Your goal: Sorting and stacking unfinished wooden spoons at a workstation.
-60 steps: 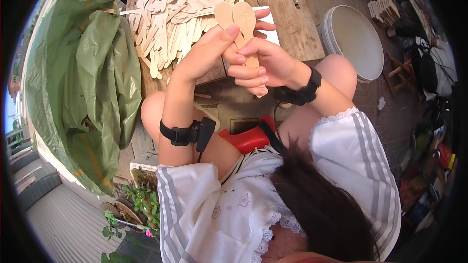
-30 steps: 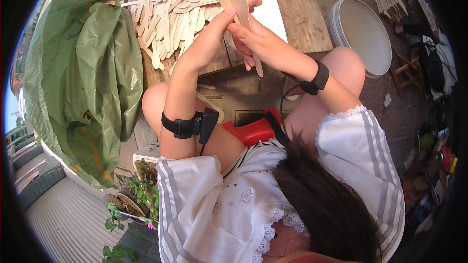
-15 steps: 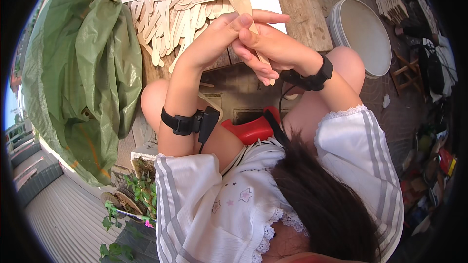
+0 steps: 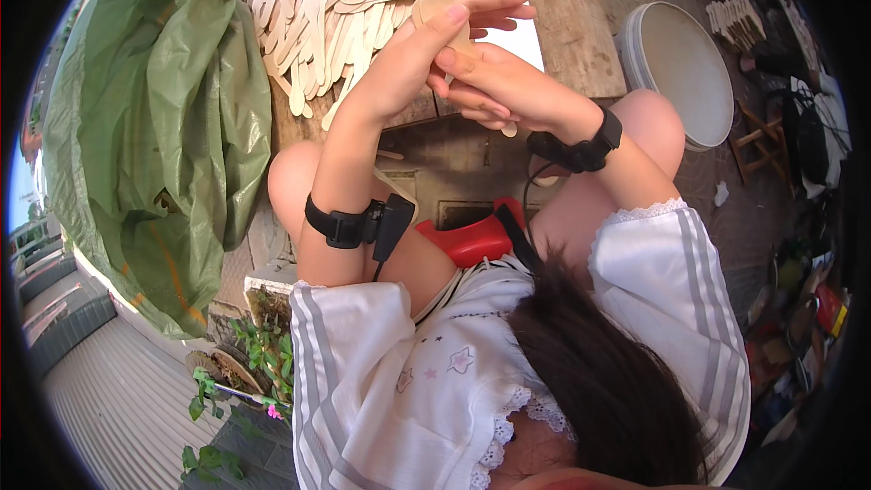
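Note:
A wooden spoon (image 4: 434, 7) is held between my two hands above the near edge of the table. My left hand (image 4: 426, 41) has its thumb on the bowl end, with its fingers stretched to the right behind it. My right hand (image 4: 494, 83) closes around the handle, the thumb on top, and the handle's tip shows below its fingers. Past my hands a big loose pile of wooden spoons (image 4: 336, 23) covers the table's left part. White paper (image 4: 524, 44) lies on the table, partly hidden by my hands.
The worn wooden table (image 4: 572, 45) stands in front of my knees. A green plastic sack (image 4: 172, 127) slumps at the left. To the right is a round white bucket (image 4: 689, 77), with a bundle of wooden sticks (image 4: 737, 23) beyond it. Something red (image 4: 476, 243) lies between my legs.
The spoon has tipped and slid lower between my hands, so less of it shows. My left thumb has come over the bowl, and my right fingers have curled in around the handle.

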{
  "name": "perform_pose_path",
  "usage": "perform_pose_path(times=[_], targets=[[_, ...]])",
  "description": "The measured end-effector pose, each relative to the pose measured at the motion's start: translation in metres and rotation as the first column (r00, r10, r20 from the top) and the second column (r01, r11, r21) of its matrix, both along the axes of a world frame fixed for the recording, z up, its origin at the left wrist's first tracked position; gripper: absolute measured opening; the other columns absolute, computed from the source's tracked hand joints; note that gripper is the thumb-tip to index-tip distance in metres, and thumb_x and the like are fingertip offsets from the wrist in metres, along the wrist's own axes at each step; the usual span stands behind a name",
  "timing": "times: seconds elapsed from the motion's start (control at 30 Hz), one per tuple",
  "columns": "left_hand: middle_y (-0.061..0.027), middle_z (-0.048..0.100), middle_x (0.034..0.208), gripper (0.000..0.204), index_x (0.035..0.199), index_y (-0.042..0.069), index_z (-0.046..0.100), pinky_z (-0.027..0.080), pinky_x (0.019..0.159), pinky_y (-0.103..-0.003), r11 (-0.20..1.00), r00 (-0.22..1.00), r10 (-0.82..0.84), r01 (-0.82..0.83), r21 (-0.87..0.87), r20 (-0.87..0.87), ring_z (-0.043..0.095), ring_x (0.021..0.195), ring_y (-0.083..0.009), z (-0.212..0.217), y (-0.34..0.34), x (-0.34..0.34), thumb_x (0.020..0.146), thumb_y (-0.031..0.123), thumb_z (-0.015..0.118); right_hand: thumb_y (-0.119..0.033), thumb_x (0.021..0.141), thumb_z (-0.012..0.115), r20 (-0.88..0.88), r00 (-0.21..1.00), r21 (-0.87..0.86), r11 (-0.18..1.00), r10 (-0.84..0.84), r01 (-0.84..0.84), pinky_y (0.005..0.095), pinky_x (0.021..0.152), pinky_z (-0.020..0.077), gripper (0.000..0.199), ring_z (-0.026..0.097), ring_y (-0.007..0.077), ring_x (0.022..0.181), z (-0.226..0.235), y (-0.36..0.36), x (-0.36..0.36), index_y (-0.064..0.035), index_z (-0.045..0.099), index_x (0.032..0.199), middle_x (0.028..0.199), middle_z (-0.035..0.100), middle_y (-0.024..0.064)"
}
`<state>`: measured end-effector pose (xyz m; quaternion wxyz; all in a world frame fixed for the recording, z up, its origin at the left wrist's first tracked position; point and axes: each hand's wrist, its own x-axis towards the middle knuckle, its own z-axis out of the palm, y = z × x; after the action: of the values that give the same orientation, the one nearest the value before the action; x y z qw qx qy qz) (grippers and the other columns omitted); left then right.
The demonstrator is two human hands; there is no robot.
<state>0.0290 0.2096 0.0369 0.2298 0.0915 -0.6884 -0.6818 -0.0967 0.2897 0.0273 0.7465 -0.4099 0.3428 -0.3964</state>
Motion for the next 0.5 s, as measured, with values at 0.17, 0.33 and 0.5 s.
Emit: perform_pose_path(times=[0.17, 0.33, 0.5], targets=[[-0.0157, 0.047, 0.134, 0.083, 0.137, 0.001, 0.039, 0.029, 0.106, -0.038, 0.981, 0.978, -0.192, 0.191, 0.014, 0.081, 0.045, 0.122, -0.0276, 0.006, -0.002, 0.008, 0.085, 0.066, 0.038, -0.039, 0.094, 0.047, -0.050, 0.986, 0.009, 0.987, 0.159, -0.159, 0.0184, 0.035, 0.0180, 0.037, 0.022, 0.0023, 0.037, 0.002, 0.001, -0.008, -0.0111, 0.045, 0.069, 0.045, 0.027, -0.0083], [-0.0085, 0.058, 0.110, 0.049, 0.113, 0.003, 0.057, 0.043, 0.081, -0.030, 0.842, 0.773, 0.469, -0.245, -0.480, 0.429, 0.053, 0.093, -0.0148, -0.006, -0.052, 0.060, 0.089, 0.046, 0.052, -0.030, 0.092, 0.044, 0.127, 0.972, -0.027, 0.979, -0.198, 0.203, 0.0218, 0.039, 0.0130, 0.042, 0.016, 0.0040, 0.043, -0.002, -0.005, -0.016, -0.0171, 0.025, 0.058, 0.050, 0.022, -0.0076], [-0.0034, 0.060, 0.068, 0.032, 0.080, 0.000, 0.064, 0.043, 0.062, -0.028, 0.652, 0.360, 0.716, -0.039, -0.757, 0.598, 0.049, 0.063, -0.0116, -0.019, -0.053, 0.055, 0.083, 0.031, 0.066, -0.028, 0.092, 0.043, 0.191, 0.895, -0.007, 0.911, -0.403, 0.412, 0.0216, 0.041, 0.0139, 0.041, 0.016, 0.0044, 0.044, -0.009, -0.007, -0.023, -0.0174, 0.023, 0.058, 0.050, 0.021, -0.0072]])
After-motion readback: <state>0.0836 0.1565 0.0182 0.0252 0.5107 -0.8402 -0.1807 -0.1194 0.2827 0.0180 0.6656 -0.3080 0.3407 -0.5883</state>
